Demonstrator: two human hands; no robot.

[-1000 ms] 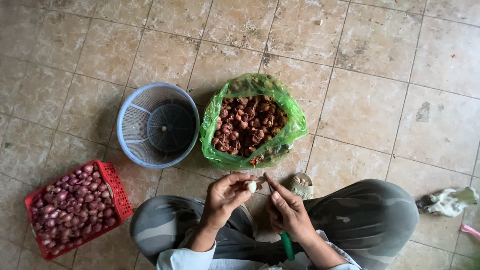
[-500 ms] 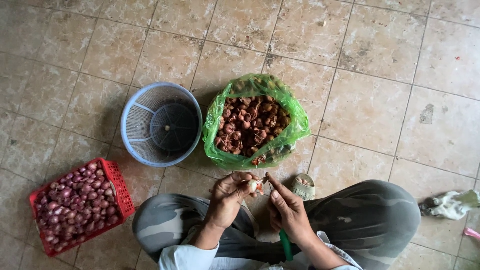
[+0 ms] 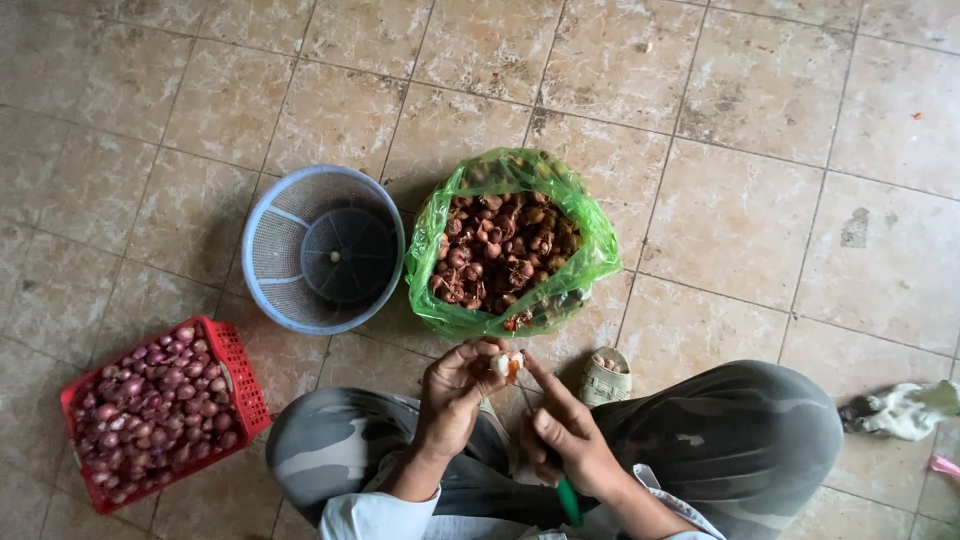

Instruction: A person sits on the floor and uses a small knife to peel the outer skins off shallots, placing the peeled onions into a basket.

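Person sits on a tiled floor [image 3: 760,200], knees spread, in camouflage trousers [image 3: 740,440], both hands out front between the knees. Left hand [image 3: 452,395] is curled, thumb and fingertips pinching a small pale peeled shallot [image 3: 505,366]; a bit of reddish skin shows on its right side. Shallot sits at the fingertips, just below the near edge of the green bag, above the gap between the knees. Right hand [image 3: 565,435] is next to it, index finger stretched out straight and touching the shallot from the right, other fingers folded around a green handle [image 3: 568,500] that sticks out under the palm toward the body. Blade end is hidden by the hand, so can't tell what tool it is. Green plastic bag [image 3: 590,240] lies open straight ahead of the hands, full of brown dry skins and scraps [image 3: 500,250]. Left of the bag, touching or almost touching it, a round blue-grey strainer basket [image 3: 270,240], one tiny pale piece [image 3: 334,257] near its centre. Further left and nearer the person, by the left knee, a red plastic crate [image 3: 235,365] filled with unpeeled purple-red shallots [image 3: 145,410]. Just right of the hands, by the right knee, a small pale sandal-like object [image 3: 604,378] on the floor; can't tell exactly what. Far right edge: a crumpled whitish rag [image 3: 900,410], with a pink scrap [image 3: 945,466] below it.
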